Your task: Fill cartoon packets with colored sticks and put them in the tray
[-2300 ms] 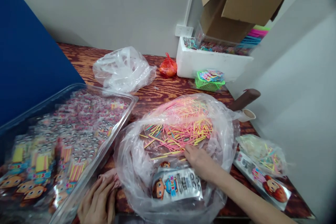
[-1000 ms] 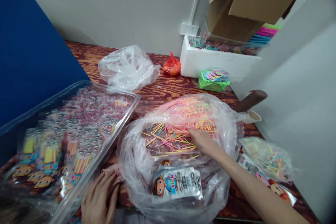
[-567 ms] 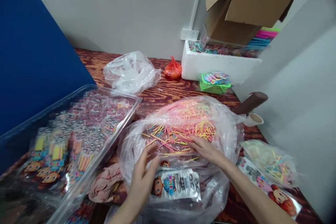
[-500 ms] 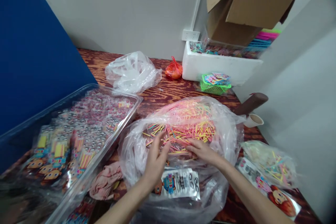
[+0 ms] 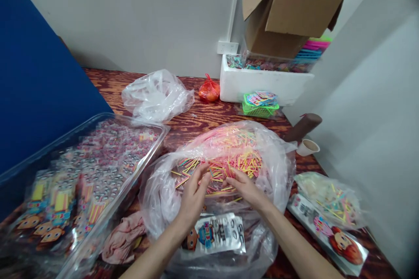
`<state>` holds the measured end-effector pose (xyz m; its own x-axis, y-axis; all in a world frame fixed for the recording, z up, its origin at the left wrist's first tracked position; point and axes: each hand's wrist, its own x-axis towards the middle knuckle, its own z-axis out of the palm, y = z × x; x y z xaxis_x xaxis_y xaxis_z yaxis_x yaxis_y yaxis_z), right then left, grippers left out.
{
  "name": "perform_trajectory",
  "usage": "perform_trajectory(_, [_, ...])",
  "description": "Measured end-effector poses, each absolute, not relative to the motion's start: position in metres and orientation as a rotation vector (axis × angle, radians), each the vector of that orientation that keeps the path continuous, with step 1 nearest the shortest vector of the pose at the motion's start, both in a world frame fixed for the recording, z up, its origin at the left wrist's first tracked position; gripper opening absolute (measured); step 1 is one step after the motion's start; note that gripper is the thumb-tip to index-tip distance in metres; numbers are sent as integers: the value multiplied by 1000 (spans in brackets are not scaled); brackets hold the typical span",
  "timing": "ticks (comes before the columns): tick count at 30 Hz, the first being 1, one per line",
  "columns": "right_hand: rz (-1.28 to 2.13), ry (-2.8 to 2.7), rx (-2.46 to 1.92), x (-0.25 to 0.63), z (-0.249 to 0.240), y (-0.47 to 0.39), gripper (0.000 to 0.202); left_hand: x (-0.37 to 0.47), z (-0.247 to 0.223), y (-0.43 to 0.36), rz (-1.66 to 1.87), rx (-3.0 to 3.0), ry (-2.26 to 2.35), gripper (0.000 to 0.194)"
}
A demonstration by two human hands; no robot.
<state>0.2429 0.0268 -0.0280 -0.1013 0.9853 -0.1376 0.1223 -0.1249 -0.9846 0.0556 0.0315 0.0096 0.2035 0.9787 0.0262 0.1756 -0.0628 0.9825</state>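
A large clear plastic bag (image 5: 281, 161) lies open before me with a heap of thin pink and yellow sticks (image 5: 242, 154) inside. My left hand (image 5: 194, 189) is over the near left of the heap, thumb and fingers apart, with no stick plainly in it. The fingers of my right hand (image 5: 240, 185) are bent at the heap's near edge, and a few pink sticks stand up at their tips. Below both hands, silver printed pouches (image 5: 216, 233) marked "STICK" rest on the bag's near part.
On the left, a clear plastic tub (image 5: 152, 150) holds many filled packets. A pink cloth (image 5: 122, 239) lies beside it. At right are a paper cup (image 5: 307, 147), a smaller bag of sticks (image 5: 330, 200) and a printed pouch (image 5: 340, 242). A white foam box (image 5: 265, 83) stands behind.
The view has shifted slightly, moving the scene left. My right hand's fingers have drawn in among the sticks, and pink ones now rise at their tips. My left hand keeps nearly the same pose.
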Motion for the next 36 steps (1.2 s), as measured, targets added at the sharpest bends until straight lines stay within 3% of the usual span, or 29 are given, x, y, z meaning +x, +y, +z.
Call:
perform_trajectory(4, [1042, -1401, -1449, 238, -50, 15, 12, 26, -1, -5, 803, 1844, 1086, 20])
perform_trajectory(9, [1069, -1272, -1423, 236, -64, 5, 18, 25, -30, -36, 571, 2363, 1021, 16])
perform_trajectory(13, [1063, -1172, -1396, 236, -63, 5, 24, 30, -38, -38, 388, 2482, 1129, 44])
perform_trajectory(16, [1031, -1142, -1401, 236, -63, 4, 26, 31, -37, -37, 321, 2398, 1207, 34])
perform_trajectory(23, [953, -1237, -1443, 235, -66, 8, 20, 31, -39, -34, 445, 2373, 1226, 13])
perform_trajectory(36, [895, -1252, -1454, 235, -61, 8, 25, 20, -44, -27, 819, 2507, 1067, 29])
